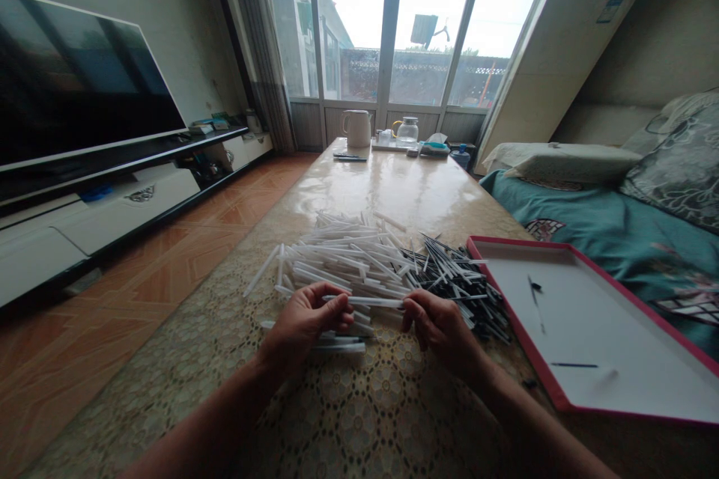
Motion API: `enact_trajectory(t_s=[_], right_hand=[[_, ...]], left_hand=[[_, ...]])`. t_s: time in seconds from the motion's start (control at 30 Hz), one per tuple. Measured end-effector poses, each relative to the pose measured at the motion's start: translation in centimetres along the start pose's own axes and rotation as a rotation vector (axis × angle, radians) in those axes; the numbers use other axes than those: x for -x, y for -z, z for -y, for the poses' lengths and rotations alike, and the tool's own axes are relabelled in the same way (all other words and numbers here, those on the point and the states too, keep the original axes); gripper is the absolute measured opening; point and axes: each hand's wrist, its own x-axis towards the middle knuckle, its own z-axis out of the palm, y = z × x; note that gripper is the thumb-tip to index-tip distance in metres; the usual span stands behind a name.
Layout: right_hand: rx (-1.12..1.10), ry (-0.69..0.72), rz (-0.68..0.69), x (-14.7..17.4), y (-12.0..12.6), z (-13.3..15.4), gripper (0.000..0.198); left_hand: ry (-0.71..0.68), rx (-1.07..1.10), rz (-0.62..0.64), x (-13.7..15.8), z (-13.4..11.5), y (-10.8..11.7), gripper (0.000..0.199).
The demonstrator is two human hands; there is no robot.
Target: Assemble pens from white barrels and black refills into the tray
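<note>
above the table [353, 408], left hand [308, 316] and right hand [438, 323], curled, pinch a white tube [374, 301]

Single view, head-worn. Camera sits above and behind the left hand [308, 316] and right hand [441, 325], close to both, facing forward and angled down over the table [353, 419]. Coverage: television [84, 82] left of the hands, teal cover [589, 217] to their right, window [387, 37] well beyond them.

Bench [348, 423]: tubes [342, 245] heaped in near half; rods [477, 299] heaped to their right; tray [634, 322] right of rods, loose rod [574, 365] inside; jug [358, 129] at far end, left of jar [407, 132]. Television [84, 82] left of bench.
</note>
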Motion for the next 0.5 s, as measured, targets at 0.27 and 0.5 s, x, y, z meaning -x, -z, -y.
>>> enact_trajectory(t_s=[0.27, 0.5], right_hand=[[-0.107, -0.028, 0.001, 0.03, -0.15, -0.37, 0.032], [-0.048, -0.017, 0.018, 0.04, -0.08, -0.16, 0.037]], left_hand=[[-0.004, -0.017, -0.002, -0.12, 0.23, 0.33, 0.035], [-0.001, -0.019, -0.013, -0.02, 0.07, 0.15, 0.035]])
